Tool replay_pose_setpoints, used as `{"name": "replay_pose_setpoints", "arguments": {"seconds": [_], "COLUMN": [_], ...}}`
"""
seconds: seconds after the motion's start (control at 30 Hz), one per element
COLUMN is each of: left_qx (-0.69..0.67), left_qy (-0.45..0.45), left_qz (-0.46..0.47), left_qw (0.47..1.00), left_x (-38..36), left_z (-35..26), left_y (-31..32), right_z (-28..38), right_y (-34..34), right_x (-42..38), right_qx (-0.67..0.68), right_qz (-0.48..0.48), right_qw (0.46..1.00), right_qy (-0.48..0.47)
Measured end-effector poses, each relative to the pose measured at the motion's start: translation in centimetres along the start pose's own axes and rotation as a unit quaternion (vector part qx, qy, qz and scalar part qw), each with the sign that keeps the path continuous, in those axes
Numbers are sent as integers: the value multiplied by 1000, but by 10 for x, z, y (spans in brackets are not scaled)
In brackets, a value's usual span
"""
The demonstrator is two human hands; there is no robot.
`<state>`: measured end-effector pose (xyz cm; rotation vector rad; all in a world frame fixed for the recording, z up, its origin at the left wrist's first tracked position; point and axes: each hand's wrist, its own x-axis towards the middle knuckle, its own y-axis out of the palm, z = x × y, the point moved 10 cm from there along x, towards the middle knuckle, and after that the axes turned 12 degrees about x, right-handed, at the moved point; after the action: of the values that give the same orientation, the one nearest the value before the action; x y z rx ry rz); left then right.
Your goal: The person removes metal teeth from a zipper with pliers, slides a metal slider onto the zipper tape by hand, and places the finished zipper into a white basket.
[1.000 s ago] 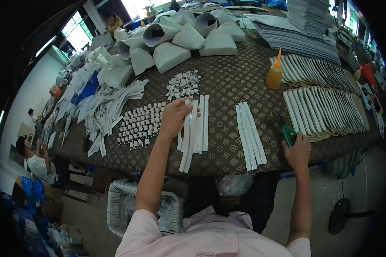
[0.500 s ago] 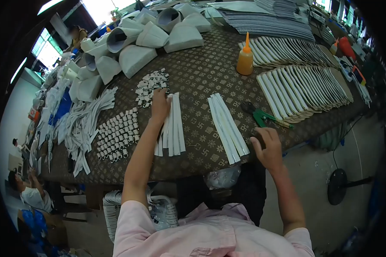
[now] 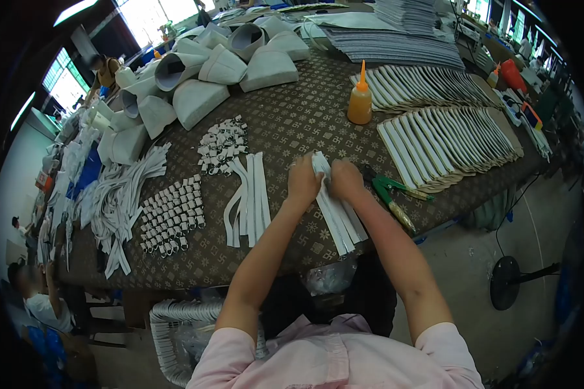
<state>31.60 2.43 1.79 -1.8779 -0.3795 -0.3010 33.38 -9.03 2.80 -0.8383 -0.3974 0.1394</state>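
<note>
Both hands are together at the far end of several flat white strips (image 3: 339,223) lying side by side on the patterned tablecloth. My left hand (image 3: 304,180) is closed at the left of that end, and my right hand (image 3: 346,181) is closed just beside it. Both seem to pinch a strip's end; the fingertips are partly hidden. Left of my hands lies another group of white strips (image 3: 258,201), one of them bowed outward. Close to the right hand rests a cutting tool with green handles (image 3: 383,188), its dark head pointing towards the hand.
Small white looped tabs with metal rings lie in rows (image 3: 173,214) and in a loose heap (image 3: 222,144). An orange glue bottle (image 3: 360,104) stands before rows of white-edged pieces (image 3: 451,146). Pale hollow forms (image 3: 204,104) and long strips (image 3: 126,201) cover the left side.
My left hand has moved right from the left group of strips, and my right hand inward from beside the green-handled tool. They now meet at the right group's far end.
</note>
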Motion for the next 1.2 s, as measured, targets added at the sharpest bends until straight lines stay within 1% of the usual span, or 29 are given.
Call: {"name": "replay_pose_setpoints", "arguments": {"seconds": [0.03, 0.07, 0.1, 0.17, 0.2, 0.27, 0.3, 0.33, 0.37, 0.4, 0.47, 0.5, 0.57, 0.6, 0.63, 0.7, 0.73, 0.77, 0.8, 0.83, 0.9, 0.93, 0.97, 1.03, 1.07, 1.1, 1.13, 1.17, 1.2], "left_qx": [-70, -100, -101, -198, -198, -397, -398, -482, -560, -560, -572, -570, -591, -607, -605, -594, -574, -575, -560, -544, -562, -581, -582, -589, -584, -578, -578, -602, -624], "left_qy": [6, -27, -28, -112, -109, -143, -139, -138, -136, -137, -150, -154, -165, -162, -170, -157, -157, -160, -132, -100, -106, -110, -108, -77, -76, -72, -74, -44, -14], "left_qz": [6, -22, -24, 6, 3, 56, 53, 68, 84, 85, 122, 122, 122, 105, 112, 81, 78, 82, 52, 20, 1, -22, -21, -66, -80, -97, -96, -119, -143], "left_qw": [998, 994, 994, 974, 974, 905, 905, 863, 813, 813, 797, 798, 780, 771, 770, 785, 800, 798, 816, 833, 820, 806, 806, 801, 804, 807, 807, 788, 768], "left_x": [2, -1, -2, 1, 2, 1, 2, 0, -3, -5, -8, -9, -12, -11, -15, -14, -16, -21, -22, -22, -31, -36, -41, -62, -74, -84, -96, -109, -116], "left_z": [-2, -2, 0, 16, 15, 11, 9, 6, 2, 2, 0, 0, -1, -1, 0, -5, -10, -13, -16, -20, -25, -28, -34, -42, -45, -48, -48, -48, -47], "left_y": [8, 1, 2, 9, 6, 11, 2, -2, -5, -9, -12, -18, -24, -26, -24, -41, -48, -47, -55, -65, -81, -94, -106, -146, -163, -180, -196, -218, -236], "right_z": [-8, -15, -17, -14, -11, -17, -16, -24, -27, -27, -10, -5, 6, 10, 8, 0, -4, -10, -16, -20, -39, -45, -49, -82, -93, -97, -97, -95, -97], "right_y": [15, 27, 30, 22, 17, 5, 0, 4, 9, 3, 2, -2, -18, -23, -17, -19, -18, -13, -8, -9, -13, -21, -24, -32, -32, -37, -47, -54, -59], "right_x": [10, 12, 12, 9, 6, 0, 2, -2, -8, -10, -9, -9, -8, -8, -11, -8, -6, -7, -9, -8, -16, -17, -13, -21, -20, -20, -21, -22, -23], "right_qx": [27, 52, 50, 75, 75, 177, 176, 355, 521, 521, 617, 619, 559, 581, 583, 627, 626, 649, 671, 671, 707, 710, 710, 718, 726, 726, 706, 684, 665], "right_qz": [35, 73, 73, 28, 24, 20, 16, 18, 20, 20, 91, 94, 86, 62, 62, 19, 18, 12, 6, 5, -61, -115, -117, -209, -216, -217, -221, -223, -250], "right_qw": [999, 995, 995, 996, 996, 979, 980, 923, 831, 831, 762, 760, 816, 804, 802, 768, 768, 745, 721, 721, 668, 660, 660, 613, 602, 601, 625, 649, 654], "right_qy": [19, 40, 37, 35, 33, 99, 96, 146, 193, 194, 174, 177, 122, 106, 117, 129, 134, 154, 173, 175, 226, 216, 215, 257, 253, 254, 250, 247, 260]}}
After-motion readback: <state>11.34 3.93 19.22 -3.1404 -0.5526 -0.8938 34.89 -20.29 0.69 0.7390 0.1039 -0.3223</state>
